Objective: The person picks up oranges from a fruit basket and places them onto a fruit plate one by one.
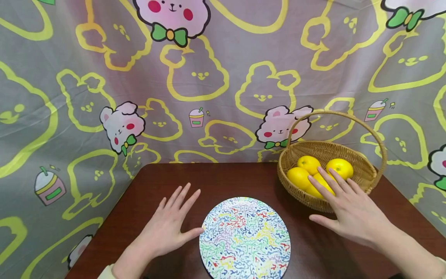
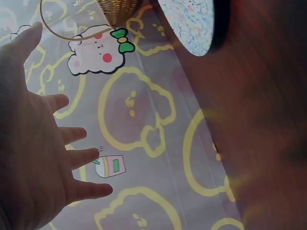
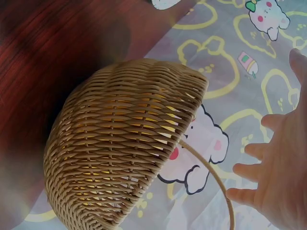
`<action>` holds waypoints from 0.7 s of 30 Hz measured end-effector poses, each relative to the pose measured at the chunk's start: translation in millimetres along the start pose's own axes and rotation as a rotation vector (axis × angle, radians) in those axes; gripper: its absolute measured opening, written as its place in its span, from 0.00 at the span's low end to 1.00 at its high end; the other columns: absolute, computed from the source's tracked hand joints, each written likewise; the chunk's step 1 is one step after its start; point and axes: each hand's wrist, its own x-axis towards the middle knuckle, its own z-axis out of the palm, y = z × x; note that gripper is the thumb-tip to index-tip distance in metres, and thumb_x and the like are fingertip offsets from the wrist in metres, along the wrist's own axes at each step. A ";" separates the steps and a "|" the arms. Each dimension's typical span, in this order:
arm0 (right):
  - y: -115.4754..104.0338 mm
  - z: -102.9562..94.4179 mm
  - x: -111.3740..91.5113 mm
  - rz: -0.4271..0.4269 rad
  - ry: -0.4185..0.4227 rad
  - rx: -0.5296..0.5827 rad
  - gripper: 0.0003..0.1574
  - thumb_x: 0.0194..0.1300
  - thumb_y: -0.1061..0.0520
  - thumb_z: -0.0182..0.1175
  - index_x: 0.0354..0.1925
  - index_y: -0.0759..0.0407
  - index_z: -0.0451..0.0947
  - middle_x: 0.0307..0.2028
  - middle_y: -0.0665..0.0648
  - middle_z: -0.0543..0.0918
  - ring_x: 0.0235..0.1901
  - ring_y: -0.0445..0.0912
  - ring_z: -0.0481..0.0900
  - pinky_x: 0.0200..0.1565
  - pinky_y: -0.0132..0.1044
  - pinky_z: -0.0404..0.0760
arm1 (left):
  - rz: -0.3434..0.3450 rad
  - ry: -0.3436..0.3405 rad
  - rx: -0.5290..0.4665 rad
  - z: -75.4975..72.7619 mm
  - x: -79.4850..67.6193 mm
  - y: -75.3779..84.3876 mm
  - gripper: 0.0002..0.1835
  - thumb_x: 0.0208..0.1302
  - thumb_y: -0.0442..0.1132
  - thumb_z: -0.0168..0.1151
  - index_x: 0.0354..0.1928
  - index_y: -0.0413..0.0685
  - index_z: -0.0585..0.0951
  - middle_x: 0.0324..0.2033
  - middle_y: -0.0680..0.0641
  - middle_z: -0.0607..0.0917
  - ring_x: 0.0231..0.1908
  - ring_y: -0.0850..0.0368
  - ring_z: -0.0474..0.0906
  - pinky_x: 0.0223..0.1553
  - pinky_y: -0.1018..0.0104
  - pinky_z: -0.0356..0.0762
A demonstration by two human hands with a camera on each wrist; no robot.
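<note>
Left fingers (image 1: 192,198): I am holding them spread in the air, toward the left edge of the counter (image 1: 230,180).
Right fingers (image 1: 321,188): I am holding these spread too, apart from the wicker basket (image 1: 363,166).
Basket contents: four yellow fruits (image 1: 343,166) are lying inside, near the counter's back right corner.
Patterned disc (image 1: 244,240): it is lying roughly midway between left and right edges.
Bunny-print cloth (image 1: 237,54): it is hanging behind the back edge.

A homelike nook, its exact room unclear: cartoon-printed cloth (image 1: 231,83) hangs behind and beside the reddish-brown counter (image 1: 223,180), which carries a wicker basket (image 1: 315,203) of yellow fruit (image 1: 341,167).
</note>
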 end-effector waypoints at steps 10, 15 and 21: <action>6.6 1.3 1.2 -0.010 -0.006 0.019 0.59 0.55 0.27 0.62 0.75 0.50 0.54 0.75 0.57 0.48 0.73 0.53 0.44 0.60 0.62 0.57 | -0.013 -0.049 -0.088 9.9 -2.7 -4.7 0.51 0.55 0.79 0.48 0.76 0.68 0.50 0.75 0.47 0.51 0.71 0.43 0.50 0.58 0.31 0.56; 12.9 2.4 2.0 -0.017 -0.014 0.034 0.58 0.55 0.28 0.63 0.75 0.50 0.54 0.75 0.58 0.50 0.71 0.57 0.51 0.57 0.61 0.60 | -0.035 -0.080 -0.137 14.2 -2.8 -7.0 0.50 0.54 0.77 0.51 0.76 0.68 0.51 0.74 0.47 0.52 0.71 0.44 0.53 0.59 0.33 0.57; 18.6 3.2 2.9 -0.001 -0.038 0.054 0.58 0.56 0.30 0.64 0.75 0.47 0.52 0.74 0.58 0.52 0.67 0.59 0.58 0.61 0.60 0.58 | -0.037 -0.118 -0.234 22.1 -3.3 -12.8 0.51 0.53 0.71 0.62 0.76 0.68 0.52 0.74 0.49 0.55 0.70 0.47 0.56 0.60 0.37 0.59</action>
